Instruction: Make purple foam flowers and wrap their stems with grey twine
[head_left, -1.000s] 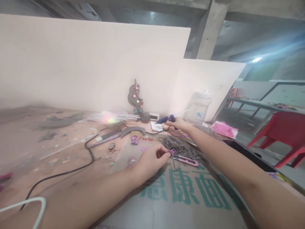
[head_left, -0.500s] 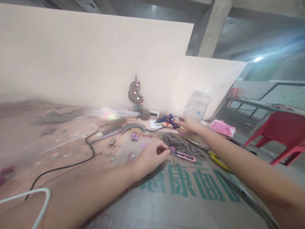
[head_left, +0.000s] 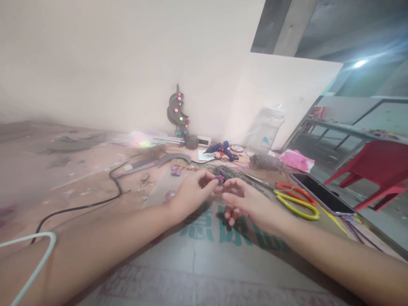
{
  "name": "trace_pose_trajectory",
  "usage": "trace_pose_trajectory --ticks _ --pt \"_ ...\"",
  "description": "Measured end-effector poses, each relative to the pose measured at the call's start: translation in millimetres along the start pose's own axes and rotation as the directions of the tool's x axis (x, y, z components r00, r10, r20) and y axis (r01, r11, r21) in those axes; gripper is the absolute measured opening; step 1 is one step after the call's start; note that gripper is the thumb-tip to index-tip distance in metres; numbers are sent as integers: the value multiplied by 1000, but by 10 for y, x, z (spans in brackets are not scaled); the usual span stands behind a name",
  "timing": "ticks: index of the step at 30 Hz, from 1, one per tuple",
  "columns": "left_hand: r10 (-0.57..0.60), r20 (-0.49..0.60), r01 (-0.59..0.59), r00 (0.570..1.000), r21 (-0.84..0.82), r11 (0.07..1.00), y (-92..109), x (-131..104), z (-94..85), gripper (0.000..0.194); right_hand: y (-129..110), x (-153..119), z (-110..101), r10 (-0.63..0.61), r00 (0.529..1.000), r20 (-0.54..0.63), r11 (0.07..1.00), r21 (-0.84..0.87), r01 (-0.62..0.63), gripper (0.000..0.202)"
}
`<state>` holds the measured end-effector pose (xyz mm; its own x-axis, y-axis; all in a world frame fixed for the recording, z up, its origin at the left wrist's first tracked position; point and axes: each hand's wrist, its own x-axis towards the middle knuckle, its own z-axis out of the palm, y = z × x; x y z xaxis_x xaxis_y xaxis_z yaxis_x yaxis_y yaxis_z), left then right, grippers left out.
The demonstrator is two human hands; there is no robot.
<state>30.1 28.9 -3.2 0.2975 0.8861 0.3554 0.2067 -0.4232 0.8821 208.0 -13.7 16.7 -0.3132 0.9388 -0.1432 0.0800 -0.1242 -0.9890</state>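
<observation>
My left hand [head_left: 199, 189] is closed in a pinch on a small purple and grey piece [head_left: 220, 180], just above the cardboard sheet [head_left: 188, 272] with green lettering. Close against it on the right is my right hand [head_left: 247, 202], its fingers curled and its thumb and index fingertips at the piece. Whatever lies between those right fingertips is too small to make out. Behind both hands lies a tangled heap of grey cord [head_left: 228, 172], partly hidden. Farther back rests a blue glue gun [head_left: 223, 149], its nozzle over a white square [head_left: 204, 155].
Scissors with orange and yellow handles [head_left: 296, 204] and a phone [head_left: 321, 193] lie to the right. A clear bottle [head_left: 266, 129] and a grey moon-shaped ornament [head_left: 177, 111] stand at the back wall. A black cable [head_left: 95, 207] crosses the left side.
My right hand has left the glue gun and come back toward me, beside my left hand. The left hand still pinches the small piece. The view has shifted slightly.
</observation>
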Motion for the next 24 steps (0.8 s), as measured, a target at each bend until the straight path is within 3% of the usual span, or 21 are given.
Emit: trace_pose_trajectory --ticks 2,4,5,7,9,10,12,15,20,22,24 --pt "-16 -15 16 1000 40 999 -1 4 -3 18 46 40 -18 -84 996 -32 993 -84 81 43" --pt "-26 -16 27 1000 49 998 -15 8 -4 19 70 61 -80 -248 966 -75 917 -340 209 34" --pt "-28 -8 28 1000 39 999 -22 9 -3 19 77 59 -117 -347 934 -78 821 -507 263 30" --pt "-28 21 27 999 19 999 -29 8 -3 19 83 37 -185 -531 847 -14 532 -784 320 29" --pt "-23 42 23 999 14 1000 -27 2 -3 18 84 13 -232 -635 766 96 271 -901 338 29" --pt "-19 48 18 999 16 1000 -24 -2 -4 18 85 7 -245 -661 737 138 193 -918 346 28" --pt "-10 49 9 999 28 1000 -18 -9 -6 17 93 13 -258 -677 714 179 128 -927 353 28" --pt "6 53 -9 999 50 999 -18 -13 -7 17 115 51 -262 -674 726 140 165 -929 331 26" --pt "-2 48 0 999 51 999 -25 -13 -6 17 47 62 -255 -650 759 35 308 -901 306 25" --pt "-10 14 10 1000 39 999 -20 -17 -8 17 -35 48 -269 -590 807 -27 434 -853 289 27" --pt "-7 -26 8 1000 37 999 -9 -23 -11 17 -113 47 -315 -426 903 -52 591 -772 234 30"
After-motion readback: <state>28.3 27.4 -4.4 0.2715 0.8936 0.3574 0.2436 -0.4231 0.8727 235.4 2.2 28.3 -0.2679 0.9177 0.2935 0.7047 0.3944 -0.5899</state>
